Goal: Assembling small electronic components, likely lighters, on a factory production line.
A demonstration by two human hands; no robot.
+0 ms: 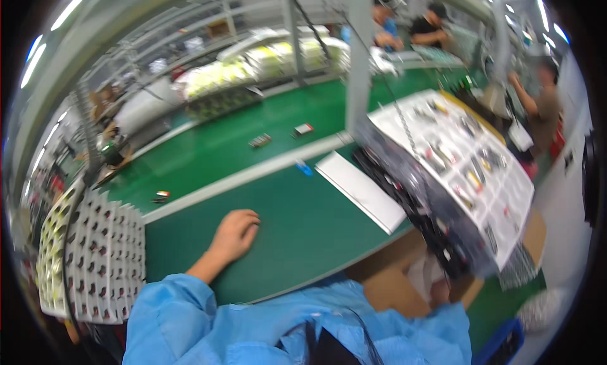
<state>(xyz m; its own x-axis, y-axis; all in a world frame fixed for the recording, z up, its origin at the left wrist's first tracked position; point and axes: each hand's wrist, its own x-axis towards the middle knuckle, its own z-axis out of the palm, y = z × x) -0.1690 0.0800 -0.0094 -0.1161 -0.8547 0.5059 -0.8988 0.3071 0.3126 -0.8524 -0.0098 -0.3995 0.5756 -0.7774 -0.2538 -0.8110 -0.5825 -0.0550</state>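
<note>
My left hand rests on the green tabletop, fingers curled in toward the palm, and nothing shows in it. Down at the right, my right hand reaches into an open cardboard box beside the table. Its fingers are blurred and hidden, next to whitish plastic in the box. A flat white box or board lies on the table, right of my left hand. Beyond that hand is a small blue item.
White compartment trays of small parts stand stacked at the right, above dark parts. More white trays rise at the left. Past a pale rail, a green belt carries small parts. Several people work further back.
</note>
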